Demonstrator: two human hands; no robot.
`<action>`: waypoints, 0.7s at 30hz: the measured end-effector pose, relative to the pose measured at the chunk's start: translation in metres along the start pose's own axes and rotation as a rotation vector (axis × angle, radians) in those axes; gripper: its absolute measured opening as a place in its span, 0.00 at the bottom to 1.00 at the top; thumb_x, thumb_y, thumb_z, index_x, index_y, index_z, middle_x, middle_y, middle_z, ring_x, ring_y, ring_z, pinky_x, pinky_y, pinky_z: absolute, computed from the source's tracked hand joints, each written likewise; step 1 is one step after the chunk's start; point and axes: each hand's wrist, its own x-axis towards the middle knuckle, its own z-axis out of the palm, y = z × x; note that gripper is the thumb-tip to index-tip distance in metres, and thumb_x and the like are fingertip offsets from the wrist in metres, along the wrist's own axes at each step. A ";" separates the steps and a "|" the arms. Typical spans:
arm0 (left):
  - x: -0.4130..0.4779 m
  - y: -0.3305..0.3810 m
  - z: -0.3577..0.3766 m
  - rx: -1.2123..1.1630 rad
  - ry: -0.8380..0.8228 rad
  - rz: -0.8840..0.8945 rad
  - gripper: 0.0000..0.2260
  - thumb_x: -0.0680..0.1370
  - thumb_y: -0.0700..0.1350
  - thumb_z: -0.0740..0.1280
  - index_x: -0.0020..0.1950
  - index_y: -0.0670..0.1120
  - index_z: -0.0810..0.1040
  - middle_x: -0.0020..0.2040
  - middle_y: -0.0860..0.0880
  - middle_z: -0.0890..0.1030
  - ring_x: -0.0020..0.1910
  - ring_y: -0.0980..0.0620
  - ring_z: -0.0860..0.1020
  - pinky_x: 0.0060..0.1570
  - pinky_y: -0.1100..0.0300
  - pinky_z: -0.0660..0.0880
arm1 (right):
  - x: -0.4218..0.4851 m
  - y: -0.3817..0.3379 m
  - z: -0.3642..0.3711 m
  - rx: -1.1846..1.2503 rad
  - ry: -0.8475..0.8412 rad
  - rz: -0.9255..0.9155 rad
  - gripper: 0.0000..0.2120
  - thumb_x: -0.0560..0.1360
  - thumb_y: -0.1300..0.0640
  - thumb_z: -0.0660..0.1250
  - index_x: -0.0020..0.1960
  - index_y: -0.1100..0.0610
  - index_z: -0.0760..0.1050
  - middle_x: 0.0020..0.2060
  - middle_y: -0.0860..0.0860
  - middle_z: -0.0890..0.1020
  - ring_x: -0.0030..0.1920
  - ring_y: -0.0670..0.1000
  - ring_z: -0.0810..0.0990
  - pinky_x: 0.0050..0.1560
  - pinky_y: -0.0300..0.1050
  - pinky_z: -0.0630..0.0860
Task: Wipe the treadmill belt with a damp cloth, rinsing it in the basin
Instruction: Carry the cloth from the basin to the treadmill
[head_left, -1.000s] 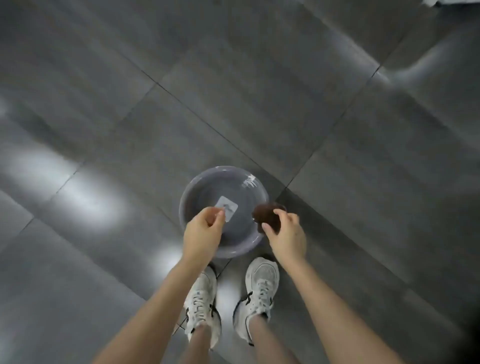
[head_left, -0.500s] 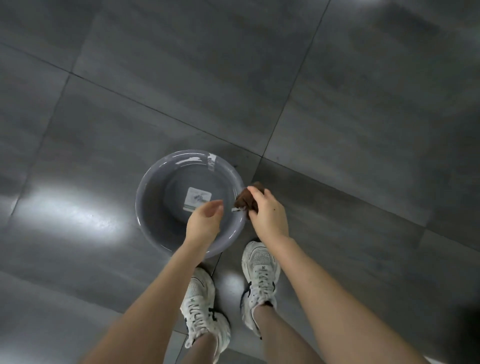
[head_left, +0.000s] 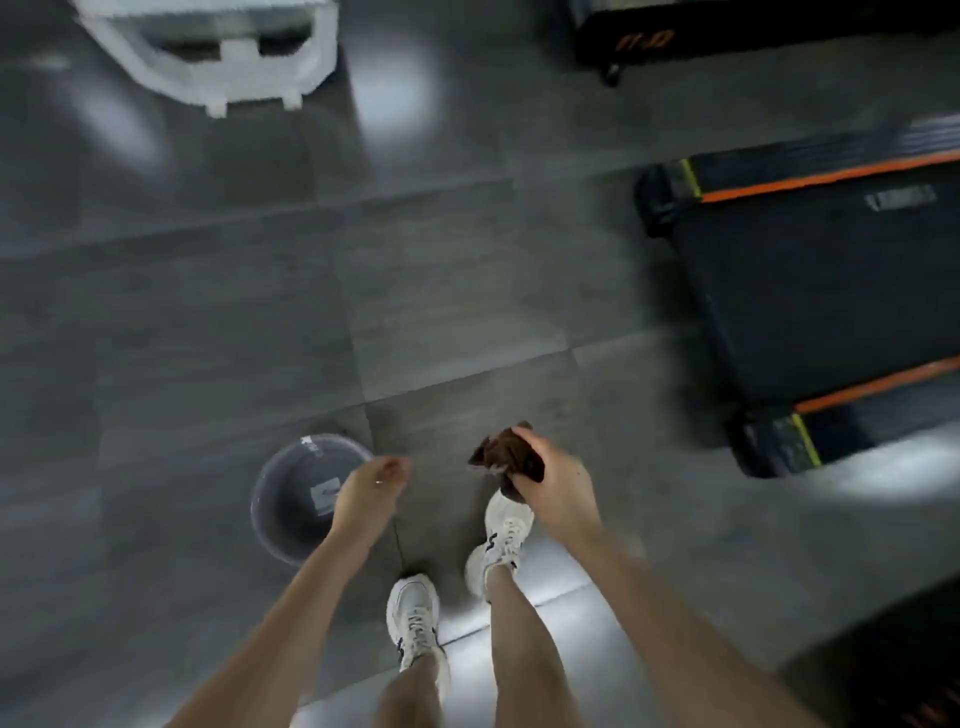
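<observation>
The right hand (head_left: 553, 486) grips the brown cloth (head_left: 506, 457) bunched in a fist, held over the bare floor (head_left: 208, 338) between the basin (head_left: 275, 525) and the treadmill belt (head_left: 831, 291). Balled like that it is easy to carry and probably drips less. The left hand (head_left: 371, 488) hangs above the basin's right rim, fingers loosely relaxed and seemingly holding nothing, though blur leaves that unsure. The basin stands on the floor near the left shoe (head_left: 415, 618), handy for rinsing. The belt lies well apart toward the floor's right edge, not yet reached by the cloth.
</observation>
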 end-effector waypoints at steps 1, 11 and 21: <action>-0.022 0.016 0.007 0.049 -0.034 0.044 0.12 0.75 0.52 0.65 0.41 0.43 0.79 0.37 0.46 0.78 0.38 0.48 0.75 0.50 0.45 0.75 | -0.025 0.003 -0.022 0.030 0.044 0.021 0.25 0.72 0.63 0.69 0.68 0.52 0.71 0.59 0.50 0.80 0.59 0.51 0.78 0.49 0.29 0.65; -0.256 0.124 0.189 0.601 -0.389 0.575 0.13 0.80 0.52 0.61 0.41 0.47 0.78 0.34 0.49 0.80 0.40 0.45 0.80 0.46 0.48 0.76 | -0.358 0.121 -0.188 0.104 0.592 0.328 0.23 0.72 0.57 0.67 0.66 0.48 0.71 0.56 0.49 0.81 0.55 0.52 0.78 0.50 0.42 0.71; -0.524 0.026 0.434 0.967 -0.750 0.938 0.16 0.80 0.53 0.61 0.35 0.47 0.77 0.32 0.50 0.81 0.38 0.47 0.80 0.42 0.56 0.72 | -0.722 0.310 -0.182 0.147 1.004 0.774 0.22 0.72 0.53 0.66 0.65 0.42 0.72 0.59 0.43 0.79 0.58 0.48 0.77 0.52 0.40 0.69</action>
